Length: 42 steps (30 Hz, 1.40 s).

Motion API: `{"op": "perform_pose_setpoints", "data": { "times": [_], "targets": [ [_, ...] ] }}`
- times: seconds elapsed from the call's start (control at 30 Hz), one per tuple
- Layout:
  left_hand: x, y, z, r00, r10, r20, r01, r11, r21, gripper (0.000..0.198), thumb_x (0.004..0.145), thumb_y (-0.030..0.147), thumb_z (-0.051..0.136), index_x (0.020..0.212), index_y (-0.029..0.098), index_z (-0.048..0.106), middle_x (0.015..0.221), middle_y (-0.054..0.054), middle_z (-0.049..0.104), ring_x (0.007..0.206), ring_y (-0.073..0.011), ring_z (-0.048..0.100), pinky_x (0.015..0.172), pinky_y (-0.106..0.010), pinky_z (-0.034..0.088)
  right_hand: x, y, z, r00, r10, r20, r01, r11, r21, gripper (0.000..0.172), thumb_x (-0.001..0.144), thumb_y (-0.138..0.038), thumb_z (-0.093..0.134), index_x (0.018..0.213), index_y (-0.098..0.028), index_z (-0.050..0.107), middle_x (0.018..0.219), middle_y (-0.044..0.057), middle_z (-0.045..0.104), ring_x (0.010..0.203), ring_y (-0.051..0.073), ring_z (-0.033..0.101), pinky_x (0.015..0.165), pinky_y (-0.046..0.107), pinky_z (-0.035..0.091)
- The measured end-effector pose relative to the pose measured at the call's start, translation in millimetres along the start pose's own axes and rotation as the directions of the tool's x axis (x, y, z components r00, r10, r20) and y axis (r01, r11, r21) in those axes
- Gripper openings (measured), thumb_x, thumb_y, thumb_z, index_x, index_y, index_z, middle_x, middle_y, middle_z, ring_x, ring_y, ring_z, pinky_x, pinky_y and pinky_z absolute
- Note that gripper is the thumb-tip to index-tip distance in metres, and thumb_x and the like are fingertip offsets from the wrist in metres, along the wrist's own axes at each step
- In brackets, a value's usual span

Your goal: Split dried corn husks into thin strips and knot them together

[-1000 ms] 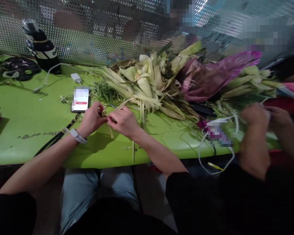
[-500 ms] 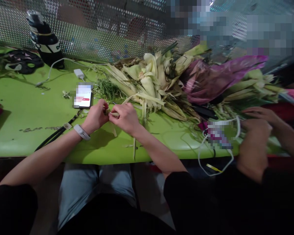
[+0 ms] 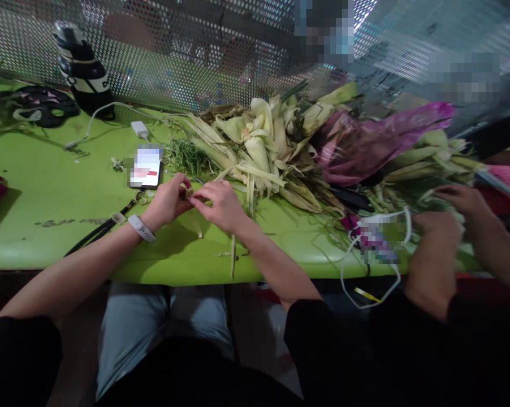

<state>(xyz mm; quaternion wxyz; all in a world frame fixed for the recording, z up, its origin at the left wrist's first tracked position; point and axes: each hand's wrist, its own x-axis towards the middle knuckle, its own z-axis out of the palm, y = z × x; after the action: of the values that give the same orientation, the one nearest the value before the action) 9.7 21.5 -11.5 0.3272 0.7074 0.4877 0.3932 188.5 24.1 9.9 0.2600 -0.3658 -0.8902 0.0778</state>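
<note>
My left hand (image 3: 170, 199), with a white band on its wrist, is closed in a pinch over the green table. My right hand (image 3: 221, 204) meets it fingertip to fingertip from the right. Between them is a small pale piece of husk strip (image 3: 189, 194), mostly hidden by the fingers. A heap of pale corn husks (image 3: 257, 144) lies just beyond my right hand. Thin green shreds (image 3: 187, 155) sit in a small pile behind my hands. Below them, loose pale strips (image 3: 233, 254) lie near the table's front edge.
A phone (image 3: 147, 167) with a black strap (image 3: 96, 232) lies left of my hands. Behind it are a charger (image 3: 140, 129) and a dark bottle (image 3: 85, 79). Rightward are a purple plastic bag (image 3: 357, 147), a white cord (image 3: 343, 277) and another person's hands (image 3: 458, 206).
The husk strip between my fingertips shows less now. My right fingers have shifted slightly and extended. At the right, the other person's hands have moved a little.
</note>
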Motion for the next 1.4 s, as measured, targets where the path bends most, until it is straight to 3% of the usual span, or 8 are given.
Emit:
{"op": "perform_pose_setpoints", "data": {
  "times": [0.1,0.23,0.4,0.57,0.73,1.0,1.2,1.4],
  "targets": [
    [2.0,-2.8,-2.5,0.998,0.007,-0.061,-0.008,1.0,-0.014,0.039,0.067,0.023,0.079,0.091,0.021,0.049,0.068,0.002,0.061,0.06,-0.0127,0.055,0.056,-0.024,0.038,-0.7,2.3,-5.7,0.999,-0.032,0.003,0.031,0.995,0.092,0.017,0.093,-0.022,0.057,0.101,-0.017,0.07,0.1,0.008,0.074,0.093,0.021,0.065,0.084,0.038,0.043],
    [0.3,1.6,-0.9,0.992,0.069,-0.107,-0.067,0.997,0.028,0.035,0.068,0.022,0.079,0.087,0.02,0.05,0.078,0.001,0.059,0.059,-0.0095,0.049,0.054,-0.023,0.036,-1.3,-0.1,-6.8,0.995,0.101,-0.028,-0.095,0.981,0.167,0.015,0.092,-0.022,0.058,0.105,-0.018,0.065,0.095,0.007,0.073,0.088,0.021,0.066,0.081,0.036,0.046],
    [-4.4,8.6,5.4,0.994,0.112,0.016,-0.111,0.994,-0.018,0.034,0.069,0.023,0.079,0.091,0.019,0.053,0.088,-0.004,0.063,0.065,-0.0114,0.055,0.054,-0.023,0.042,-0.4,-5.1,-1.9,0.99,0.137,-0.033,-0.138,0.99,-0.036,0.014,0.088,-0.016,0.06,0.103,-0.018,0.06,0.094,0.008,0.072,0.093,0.025,0.064,0.086,0.041,0.039],
    [0.4,7.5,0.2,0.994,0.012,0.104,0.012,0.975,-0.22,0.029,0.074,0.023,0.074,0.097,0.017,0.057,0.093,-0.006,0.066,0.072,-0.0139,0.065,0.061,-0.026,0.053,0.5,1.4,-9.3,0.994,0.104,-0.029,-0.105,0.994,-0.031,0.017,0.092,-0.02,0.057,0.109,-0.019,0.059,0.1,0.008,0.072,0.096,0.026,0.062,0.088,0.042,0.037],
    [5.2,7.7,-5.5,0.996,-0.061,0.061,0.079,0.933,-0.35,0.031,0.072,0.023,0.078,0.096,0.015,0.059,0.097,-0.005,0.067,0.081,-0.015,0.069,0.071,-0.028,0.058,1.0,8.5,-19.4,0.991,0.053,-0.124,-0.056,0.998,-0.021,0.011,0.095,-0.019,0.054,0.102,-0.022,0.062,0.101,0.005,0.073,0.1,0.024,0.061,0.099,0.044,0.035],
    [1.3,18.0,-0.5,0.997,-0.036,0.067,0.061,0.897,-0.438,0.032,0.068,0.019,0.079,0.096,0.014,0.065,0.102,-0.007,0.068,0.086,-0.0166,0.068,0.079,-0.032,0.06,2.8,4.0,1.5,0.982,0.067,-0.177,-0.066,0.998,0.015,0.017,0.096,-0.017,0.051,0.109,-0.022,0.061,0.099,0.006,0.07,0.101,0.022,0.062,0.109,0.046,0.033],
    [6.8,14.9,-5.0,0.98,-0.196,0.043,0.176,0.737,-0.653,0.02,0.079,0.014,0.06,0.099,0.014,0.065,0.098,-0.007,0.068,0.083,-0.0165,0.07,0.083,-0.04,0.061,3.2,6.8,-9.5,0.927,0.052,-0.372,-0.042,0.998,0.037,0.019,0.096,-0.03,0.05,0.11,-0.022,0.061,0.113,0.01,0.065,0.114,0.026,0.055,0.103,0.047,0.039],
    [12.2,8.6,-6.6,0.972,-0.209,-0.106,0.077,0.713,-0.697,0.021,0.079,0.018,0.065,0.099,0.019,0.06,0.1,-0.004,0.07,0.085,-0.0166,0.071,0.084,-0.038,0.06,-0.8,5.6,-18.4,0.904,0.212,-0.372,-0.17,0.975,0.143,0.023,0.094,-0.037,0.05,0.081,-0.02,0.06,0.083,0.006,0.064,0.081,0.02,0.057,0.08,0.038,0.047]
  ]
}}
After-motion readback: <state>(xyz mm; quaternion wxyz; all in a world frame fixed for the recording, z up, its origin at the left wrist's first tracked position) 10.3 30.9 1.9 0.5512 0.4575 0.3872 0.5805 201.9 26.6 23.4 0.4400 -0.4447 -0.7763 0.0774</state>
